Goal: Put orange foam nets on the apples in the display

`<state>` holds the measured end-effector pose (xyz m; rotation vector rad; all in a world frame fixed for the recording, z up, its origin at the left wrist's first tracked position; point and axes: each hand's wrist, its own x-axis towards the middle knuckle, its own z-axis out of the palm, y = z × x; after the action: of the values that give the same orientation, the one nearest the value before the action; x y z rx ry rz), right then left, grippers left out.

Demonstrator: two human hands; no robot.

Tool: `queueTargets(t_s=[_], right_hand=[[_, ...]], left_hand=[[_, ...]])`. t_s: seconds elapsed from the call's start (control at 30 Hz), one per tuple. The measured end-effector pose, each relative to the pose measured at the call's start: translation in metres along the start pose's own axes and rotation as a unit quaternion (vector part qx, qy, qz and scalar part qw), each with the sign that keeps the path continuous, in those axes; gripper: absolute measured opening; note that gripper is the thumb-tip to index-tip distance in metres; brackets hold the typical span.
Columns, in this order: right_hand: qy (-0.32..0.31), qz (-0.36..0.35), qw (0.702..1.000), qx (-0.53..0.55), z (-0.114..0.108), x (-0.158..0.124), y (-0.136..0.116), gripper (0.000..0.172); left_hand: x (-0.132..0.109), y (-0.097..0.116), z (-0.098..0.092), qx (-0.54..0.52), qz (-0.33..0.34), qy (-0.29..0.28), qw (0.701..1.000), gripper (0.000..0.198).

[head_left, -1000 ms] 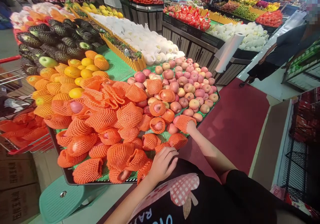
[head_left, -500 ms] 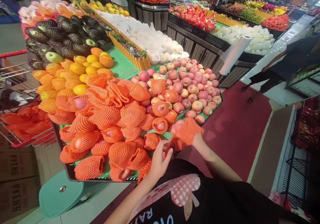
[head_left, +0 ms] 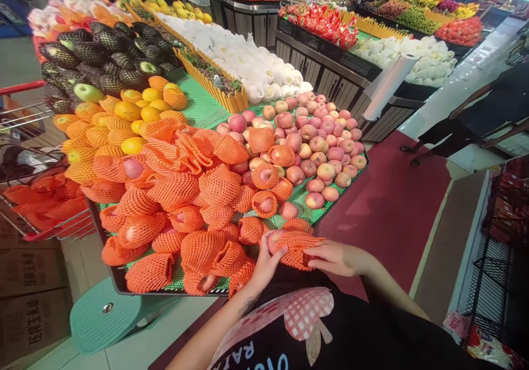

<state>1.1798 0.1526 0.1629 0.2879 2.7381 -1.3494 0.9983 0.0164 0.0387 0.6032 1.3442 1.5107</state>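
Note:
Near the front edge of the display, my left hand [head_left: 268,257] is closed around the exposed end of a pink apple [head_left: 273,241]. An orange foam net sleeve [head_left: 296,249] covers the rest of that apple. My right hand [head_left: 335,256] pinches the sleeve's loose end, fingers folded over the mesh. Just behind my hands lie a netted fruit [head_left: 298,226] and a bare apple [head_left: 288,210]. To the left, several apples in orange nets [head_left: 202,251] are heaped; bare apples [head_left: 309,136] spread out behind on the right.
Loose orange nets [head_left: 177,150] lie atop the pile, with yellow fruit [head_left: 134,145] beyond. A wire cart [head_left: 74,224] stands left, and a green stool [head_left: 109,315] below. Shelving [head_left: 483,282] borders the right side; a person [head_left: 475,105] stands in the aisle.
My right hand, earlier inside the net and on an apple, has drawn back towards me and out of it. The net now covers the apple, and my left hand has closed on that apple.

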Motion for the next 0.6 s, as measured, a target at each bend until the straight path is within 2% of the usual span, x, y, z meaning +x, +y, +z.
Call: queueTargets(t_s=[0.07, 0.13, 0.2, 0.23, 0.27, 0.3, 0.37, 0.4, 0.5, 0.6], right_hand=[[0.008, -0.011, 0.988, 0.155, -0.017, -0.009, -0.001, 0.031], [0.119, 0.026, 0.955, 0.269, -0.023, -0.005, 0.004, 0.035], [0.256, 0.082, 0.919, 0.289, -0.017, 0.008, 0.013, 0.039], [0.291, 0.104, 0.907, 0.287, -0.01, 0.016, 0.017, 0.041], [0.291, 0.117, 0.903, 0.293, -0.002, 0.024, 0.021, 0.042], [0.266, 0.12, 0.906, 0.307, 0.007, 0.031, 0.024, 0.044], [0.215, 0.105, 0.908, 0.345, 0.021, 0.041, 0.025, 0.049], [0.21, 0.089, 0.907, 0.355, 0.026, 0.043, 0.025, 0.048], [0.251, 0.052, 0.893, 0.37, 0.03, 0.043, 0.023, 0.037], [0.23, 0.082, 0.858, 0.452, 0.025, 0.041, 0.021, 0.036]], left_hand=[[-0.001, -0.003, -0.003, -0.044, -0.002, 0.016, 0.999, 0.059], [-0.003, -0.005, -0.004, -0.093, 0.003, 0.01, 0.996, 0.063], [-0.007, -0.006, -0.005, -0.132, 0.019, -0.009, 0.991, 0.065], [-0.009, -0.005, -0.006, -0.142, 0.027, -0.02, 0.989, 0.066], [-0.011, -0.005, -0.006, -0.145, 0.035, -0.029, 0.988, 0.067], [-0.013, -0.004, -0.006, -0.141, 0.042, -0.035, 0.988, 0.068], [-0.015, -0.002, -0.007, -0.124, 0.054, -0.038, 0.99, 0.071], [-0.015, -0.001, -0.008, -0.115, 0.057, -0.035, 0.991, 0.073], [-0.014, -0.001, -0.01, -0.111, 0.059, -0.022, 0.992, 0.078], [-0.014, -0.006, -0.012, -0.149, 0.044, -0.04, 0.987, 0.081]])
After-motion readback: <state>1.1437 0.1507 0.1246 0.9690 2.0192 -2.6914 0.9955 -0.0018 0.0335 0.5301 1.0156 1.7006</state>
